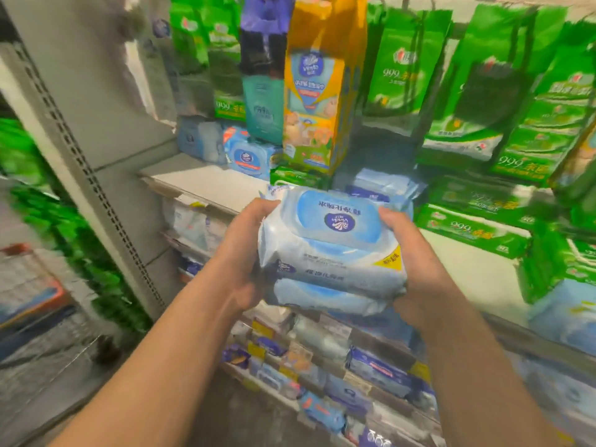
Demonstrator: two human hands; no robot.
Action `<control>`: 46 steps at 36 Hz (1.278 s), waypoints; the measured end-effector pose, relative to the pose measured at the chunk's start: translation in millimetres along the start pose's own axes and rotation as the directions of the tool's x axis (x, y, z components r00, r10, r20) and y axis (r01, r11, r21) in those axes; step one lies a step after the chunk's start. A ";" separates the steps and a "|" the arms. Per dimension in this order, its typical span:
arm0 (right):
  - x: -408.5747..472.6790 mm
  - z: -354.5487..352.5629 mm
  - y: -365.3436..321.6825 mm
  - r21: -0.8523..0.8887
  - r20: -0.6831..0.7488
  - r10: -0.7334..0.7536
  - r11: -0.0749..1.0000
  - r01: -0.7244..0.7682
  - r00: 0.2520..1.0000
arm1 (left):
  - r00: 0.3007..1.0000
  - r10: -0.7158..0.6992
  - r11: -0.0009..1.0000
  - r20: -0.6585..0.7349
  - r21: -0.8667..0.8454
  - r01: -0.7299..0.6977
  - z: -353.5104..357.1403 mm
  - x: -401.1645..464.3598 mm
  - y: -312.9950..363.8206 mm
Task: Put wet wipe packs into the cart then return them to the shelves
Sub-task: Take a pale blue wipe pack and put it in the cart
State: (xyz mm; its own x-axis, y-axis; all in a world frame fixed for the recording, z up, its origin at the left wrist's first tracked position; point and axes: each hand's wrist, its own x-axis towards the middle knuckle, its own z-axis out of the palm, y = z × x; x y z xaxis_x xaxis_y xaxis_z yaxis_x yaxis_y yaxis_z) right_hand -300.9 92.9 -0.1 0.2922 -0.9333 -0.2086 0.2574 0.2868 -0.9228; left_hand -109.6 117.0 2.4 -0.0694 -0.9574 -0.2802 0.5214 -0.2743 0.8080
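Wipe packs (332, 250): two blue packs stacked, held between both hands in front of the shelf (206, 182).
Left hand (245, 250): clasped on the stack's left end.
Right hand (416, 262): clasped on its right end.

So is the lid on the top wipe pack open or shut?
Shut: the blue lid lies flat on the top pack, held between both hands.

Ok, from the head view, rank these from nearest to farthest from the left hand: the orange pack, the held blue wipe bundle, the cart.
1. Blue wipe bundle: in the left hand's grip, right hand on its other side.
2. Orange pack: upright on the shelf, up and right.
3. Cart: far left, low, blurred.
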 end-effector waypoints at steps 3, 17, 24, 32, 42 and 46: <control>2.5 36.7 14.1 -0.015 0.070 0.041 0.999 -0.040 0.997 | 0.994 0.055 0.998 -0.097 0.000 -0.055 -36.5 -21.2 14.3; 6.4 289.4 112.1 -0.188 0.339 0.211 0.970 -0.154 0.917 | 0.889 0.231 0.959 -0.394 -0.065 -0.277 -255.2 -173.4 80.2; -1.2 418.8 174.2 -0.346 0.450 0.334 0.920 -0.184 0.828 | 0.820 0.227 0.953 -0.525 -0.056 -0.299 -370.2 -255.4 103.4; 8.6 517.3 228.8 -0.437 0.474 0.436 0.871 -0.225 0.765 | 0.765 0.185 0.924 -0.617 -0.155 -0.349 -462.5 -303.2 115.5; 57.9 616.3 286.4 -0.498 0.544 0.531 0.827 -0.260 0.650 | 0.629 0.179 0.874 -0.757 -0.171 -0.454 -555.5 -312.0 135.5; 91.2 657.2 310.0 -0.523 0.574 0.534 0.822 -0.224 0.621 | 0.588 0.165 0.876 -0.792 -0.156 -0.456 -596.6 -302.9 154.3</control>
State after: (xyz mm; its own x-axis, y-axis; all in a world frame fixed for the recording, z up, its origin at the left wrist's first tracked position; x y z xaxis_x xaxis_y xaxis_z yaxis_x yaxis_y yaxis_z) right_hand 410.8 238.5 -92.3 0.8475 -0.3021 -0.4364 -0.3356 0.3321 -0.8815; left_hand 499.3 418.5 -97.3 0.7187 -0.5372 -0.4415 0.6209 0.2102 0.7551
